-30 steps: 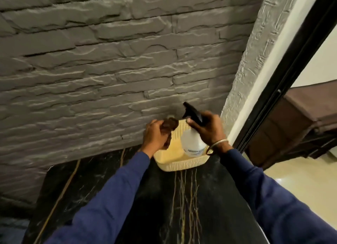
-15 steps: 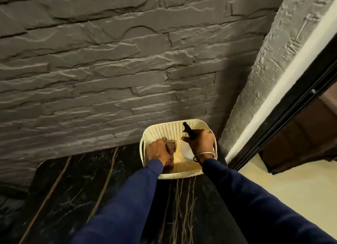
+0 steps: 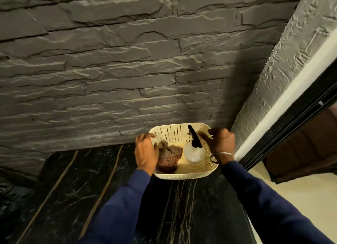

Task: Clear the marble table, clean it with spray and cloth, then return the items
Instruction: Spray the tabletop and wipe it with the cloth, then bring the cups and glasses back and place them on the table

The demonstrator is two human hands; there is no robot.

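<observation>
Dark stone wall (image 3: 109,79) backs the black marble table (image 3: 91,189), and at its far corner both hands have let go. The right hand (image 3: 220,141) hangs loose-fingered over the right rim of the cream basket (image 3: 184,177), holding nothing. The left hand (image 3: 145,150), fingers relaxed, sits just beside the cloth (image 3: 168,158), perhaps brushing it. The cloth lies crumpled inside the basket, with the spray bottle (image 3: 194,150) upright next to it. Half a second ago each hand still gripped its item; I'd say the tools are now put away and the cleaning is done.

The basket (image 3: 184,176) sits on the table (image 3: 73,189) toward 1 o'clock, against the wall (image 3: 127,79). Inside it, the cloth (image 3: 168,158) lies at 9 o'clock and the spray bottle (image 3: 194,152) at 3.
</observation>
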